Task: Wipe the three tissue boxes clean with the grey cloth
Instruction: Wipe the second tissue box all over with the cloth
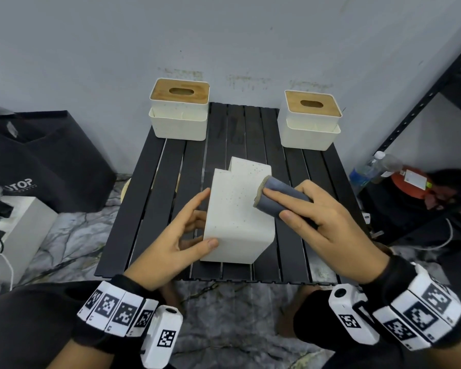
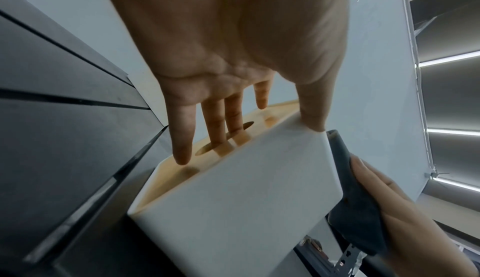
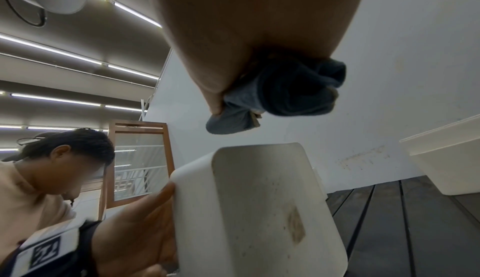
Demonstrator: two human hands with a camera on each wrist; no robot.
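Stood on a black slatted table [image 1: 155, 198], largest first. Tipped on its side near the front edge: a white speckled plastic tissue box [image 1: 237, 214], wooden lid facing left. Steadied by the left hand [image 1: 171, 243], thumb on the upper face, straight fingers spread over the lid. Rolled grey cloth [image 1: 282, 199] clutched in the right hand [image 1: 328, 222], pressed to the box's upper right edge. Upright at the back, well apart: left tissue box [image 1: 179, 113] and right tissue box [image 1: 310, 121], bamboo-topped.
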